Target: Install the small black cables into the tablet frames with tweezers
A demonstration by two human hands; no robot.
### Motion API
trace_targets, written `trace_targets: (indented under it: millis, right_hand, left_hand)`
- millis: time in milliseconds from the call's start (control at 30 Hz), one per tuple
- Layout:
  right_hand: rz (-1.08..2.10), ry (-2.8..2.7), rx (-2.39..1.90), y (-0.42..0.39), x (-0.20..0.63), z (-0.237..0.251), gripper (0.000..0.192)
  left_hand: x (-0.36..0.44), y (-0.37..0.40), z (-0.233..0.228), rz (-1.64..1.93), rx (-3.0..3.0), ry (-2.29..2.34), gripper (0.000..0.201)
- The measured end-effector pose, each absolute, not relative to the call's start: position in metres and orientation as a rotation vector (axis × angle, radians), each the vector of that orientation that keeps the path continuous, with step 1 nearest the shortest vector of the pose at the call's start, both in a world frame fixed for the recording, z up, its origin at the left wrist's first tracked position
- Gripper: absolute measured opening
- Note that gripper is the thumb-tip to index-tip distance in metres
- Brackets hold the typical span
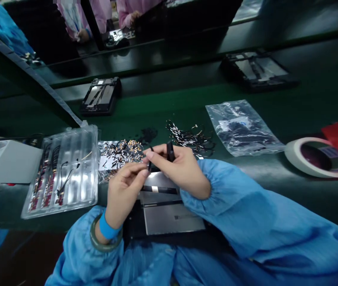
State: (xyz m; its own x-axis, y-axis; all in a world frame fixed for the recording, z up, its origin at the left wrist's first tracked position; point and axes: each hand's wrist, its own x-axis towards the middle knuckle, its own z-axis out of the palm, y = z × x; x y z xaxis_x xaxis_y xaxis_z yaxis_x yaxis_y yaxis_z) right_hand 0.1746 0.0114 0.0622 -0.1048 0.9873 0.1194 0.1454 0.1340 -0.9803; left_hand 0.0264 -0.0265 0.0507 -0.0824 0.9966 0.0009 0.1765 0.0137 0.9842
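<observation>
My left hand [125, 190], with a blue band and a dark green bangle at its wrist, is closed in a pinch. Its fingertips meet a small thin black piece [150, 163], too small to tell its kind. My right hand [182, 167] pinches the upper end of that piece between thumb and finger. A short black stick-like tool [170, 151] is tucked in the same hand, and its full shape is hidden. Below both hands lies an opened electronic device with silver plates [173, 220] and a black frame, partly covered by my hands and sleeves.
A clear ribbed tray [81, 186] with wired parts is at left, beside a grey box [15, 163]. Gold-tipped small parts [124, 153] and black cables [183, 135] are piled ahead. A plastic bag [243, 127] and tape roll [294, 157] are right. Other people work opposite.
</observation>
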Motion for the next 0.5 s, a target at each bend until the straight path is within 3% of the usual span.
trace_targets:
  millis: [133, 267, 400, 500]
  right_hand:
    - [0.575, -1.753, -1.04, 0.002, 0.172, 0.052, 0.018]
    - [0.17, -2.045, -0.881, -0.006, 0.171, 0.046, 0.023]
    - [0.125, -2.113, -0.83, -0.011, 0.168, 0.045, 0.026]
    - [0.39, -2.05, -0.884, -0.008, 0.173, 0.048, 0.024]
  left_hand:
    - [0.027, -0.028, 0.046, 1.533, 1.716, 1.614, 0.012]
    - [0.029, -0.028, 0.046, 1.555, 1.775, 1.633, 0.008]
    - [0.031, -0.028, 0.048, 1.548, 1.726, 1.58, 0.005]
    - [0.025, -0.028, 0.052, 1.453, 1.615, 1.556, 0.006]
